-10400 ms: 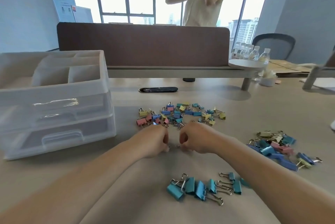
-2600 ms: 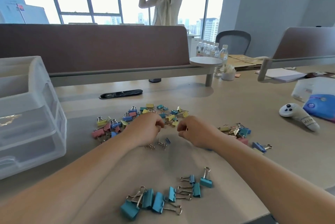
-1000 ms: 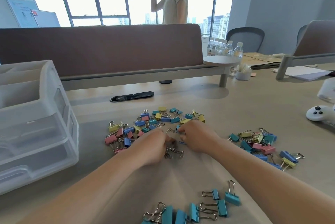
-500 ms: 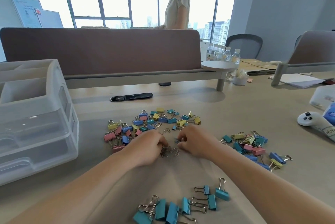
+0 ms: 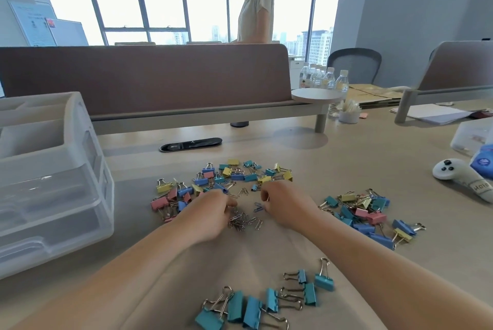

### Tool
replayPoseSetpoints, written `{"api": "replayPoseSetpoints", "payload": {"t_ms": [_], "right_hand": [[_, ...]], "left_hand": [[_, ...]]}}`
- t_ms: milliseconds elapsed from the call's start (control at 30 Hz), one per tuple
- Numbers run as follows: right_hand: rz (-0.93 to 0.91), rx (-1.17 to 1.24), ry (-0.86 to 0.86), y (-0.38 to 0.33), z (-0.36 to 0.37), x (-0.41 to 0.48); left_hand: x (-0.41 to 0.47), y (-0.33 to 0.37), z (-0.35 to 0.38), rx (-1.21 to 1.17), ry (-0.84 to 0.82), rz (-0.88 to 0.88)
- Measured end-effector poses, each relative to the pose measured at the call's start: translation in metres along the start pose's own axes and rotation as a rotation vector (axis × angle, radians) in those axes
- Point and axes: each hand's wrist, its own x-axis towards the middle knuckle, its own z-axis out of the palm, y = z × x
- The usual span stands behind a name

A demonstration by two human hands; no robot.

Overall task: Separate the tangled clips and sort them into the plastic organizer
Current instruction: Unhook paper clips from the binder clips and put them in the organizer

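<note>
A translucent white plastic organizer (image 5: 53, 182) with stacked drawers and open top compartments is seen at the left of the pale wooden worktop (image 5: 346, 158); nothing can be made out in its compartments or through its cloudy drawer fronts. A small tangle of silver wire paper clips (image 5: 244, 220) is spread between the two hands. The left hand (image 5: 210, 213) is curled with its fingertips closed on the edge of that tangle, while the right hand (image 5: 285, 205) is loosely curled just beside a single blue paper clip (image 5: 258, 207); whether anything is pinched in it cannot be told. A mixed heap of pink, yellow and blue binder clips (image 5: 221, 180) is scattered beyond the hands, a second mixed heap (image 5: 370, 216) lies to the right, and a row of teal binder clips (image 5: 266, 300) is laid nearest the camera.
</note>
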Motion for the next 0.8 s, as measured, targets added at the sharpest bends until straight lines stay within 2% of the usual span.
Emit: {"api": "replayPoseSetpoints", "payload": {"t_ms": [100,267,533,667,800], "right_hand": [[-0.044,-0.011,-0.045,-0.005,-0.008,-0.006],[-0.099,-0.012,-0.188,-0.012,-0.016,-0.021],[-0.127,0.012,-0.150,-0.025,-0.003,-0.023],[-0.156,0.002,-0.143,-0.031,0.000,-0.015],[-0.130,0.019,-0.063,-0.026,-0.003,-0.001]], "left_hand": [[-0.003,0.003,0.000,0.056,-0.057,0.032],[-0.007,0.006,0.004,0.073,-0.044,0.025],[-0.017,0.007,0.000,-0.011,-0.027,0.085],[-0.016,0.000,-0.005,-0.083,0.029,0.037],[-0.009,-0.013,-0.008,-0.058,0.089,-0.009]]}}
